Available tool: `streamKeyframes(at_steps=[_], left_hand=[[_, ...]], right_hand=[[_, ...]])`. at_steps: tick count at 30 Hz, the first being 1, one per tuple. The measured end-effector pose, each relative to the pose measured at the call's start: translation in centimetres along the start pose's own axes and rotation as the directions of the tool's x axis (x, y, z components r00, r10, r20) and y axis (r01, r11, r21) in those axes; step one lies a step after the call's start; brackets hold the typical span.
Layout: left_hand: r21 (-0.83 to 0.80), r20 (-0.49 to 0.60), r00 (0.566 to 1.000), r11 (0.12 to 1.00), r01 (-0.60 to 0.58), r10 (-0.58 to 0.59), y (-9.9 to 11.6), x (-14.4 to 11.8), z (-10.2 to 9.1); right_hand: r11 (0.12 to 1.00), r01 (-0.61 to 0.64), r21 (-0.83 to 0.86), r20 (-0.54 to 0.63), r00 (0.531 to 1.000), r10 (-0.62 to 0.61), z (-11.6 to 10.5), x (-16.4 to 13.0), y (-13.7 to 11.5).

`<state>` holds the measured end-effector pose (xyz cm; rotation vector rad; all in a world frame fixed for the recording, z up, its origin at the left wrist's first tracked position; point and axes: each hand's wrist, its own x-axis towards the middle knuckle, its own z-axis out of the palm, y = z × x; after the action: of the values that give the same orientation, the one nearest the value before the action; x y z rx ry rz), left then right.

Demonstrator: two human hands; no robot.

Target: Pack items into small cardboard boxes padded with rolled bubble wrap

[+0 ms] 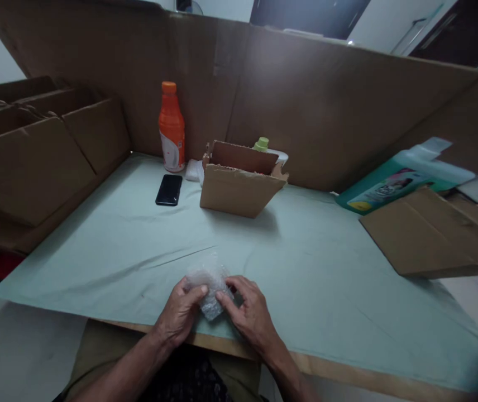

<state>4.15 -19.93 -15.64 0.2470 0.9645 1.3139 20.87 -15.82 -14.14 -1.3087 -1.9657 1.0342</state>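
Observation:
Between my two hands, close to the table's front edge, is a small piece of clear bubble wrap (pixel 210 285). My left hand (pixel 180 312) grips its left side, thumb on top. On the other side, my right hand (pixel 251 312) pinches it between thumb and fingers. Whether anything lies inside the bubble wrap I cannot make out. Beyond the hands, an open cardboard box (pixel 234 192) stands on the pale green tablecloth (pixel 314 290); its contents are mostly hidden.
A black phone (pixel 169 190) lies left of the box, before an orange bottle (pixel 172 128). Divided cardboard bins (pixel 29 162) line the left side. At right, a jug of green liquid (pixel 393 178) leans behind another cardboard box (pixel 427 234). A tall cardboard wall (pixel 314 106) closes the back.

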Motion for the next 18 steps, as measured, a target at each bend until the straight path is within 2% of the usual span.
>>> streamKeyframes(at_steps=[2,3,5,8,10,13,15,16,18], left_hand=[[0.016,0.006,1.0,1.0,-0.022,0.021,0.2,-0.1,-0.1],[0.03,0.021,1.0,0.999,-0.022,0.021,0.2,-0.1,-0.1],[0.068,0.045,0.999,0.997,-0.022,0.019,0.3,-0.1,-0.2],[0.192,-0.011,0.996,0.978,-0.087,0.091,0.3,0.1,-0.4],[0.329,-0.04,0.985,0.933,-0.144,0.166,0.2,0.5,-0.8],[0.515,0.044,0.97,0.827,-0.226,0.237,0.9,1.7,-1.4],[0.608,0.131,0.924,0.707,-0.361,0.359,2.2,2.9,-1.4],[0.65,0.179,0.876,0.614,-0.448,0.449,3.1,3.7,-1.0],[0.719,0.31,0.719,0.341,-0.605,0.622,5.5,5.5,0.4]], right_hand=[[1.0,0.011,-0.011,-0.098,0.995,-0.012,-0.5,0.2,0.4],[0.999,0.0,0.047,-0.09,0.996,0.004,-0.7,0.4,0.6],[0.976,-0.039,0.215,0.023,0.999,0.035,-0.9,0.8,0.9],[0.932,-0.089,0.352,0.196,0.98,0.02,-0.1,1.3,0.7],[0.936,-0.096,0.338,0.199,0.98,0.028,0.7,1.4,0.5],[0.944,-0.094,0.316,0.172,0.984,0.04,0.7,1.9,0.6],[0.941,-0.085,0.329,0.157,0.987,0.035,-0.2,2.5,1.1],[0.938,-0.085,0.335,0.142,0.989,0.038,-0.8,2.8,1.5],[0.93,-0.1,0.354,0.12,0.991,0.061,-1.9,3.2,2.5]])
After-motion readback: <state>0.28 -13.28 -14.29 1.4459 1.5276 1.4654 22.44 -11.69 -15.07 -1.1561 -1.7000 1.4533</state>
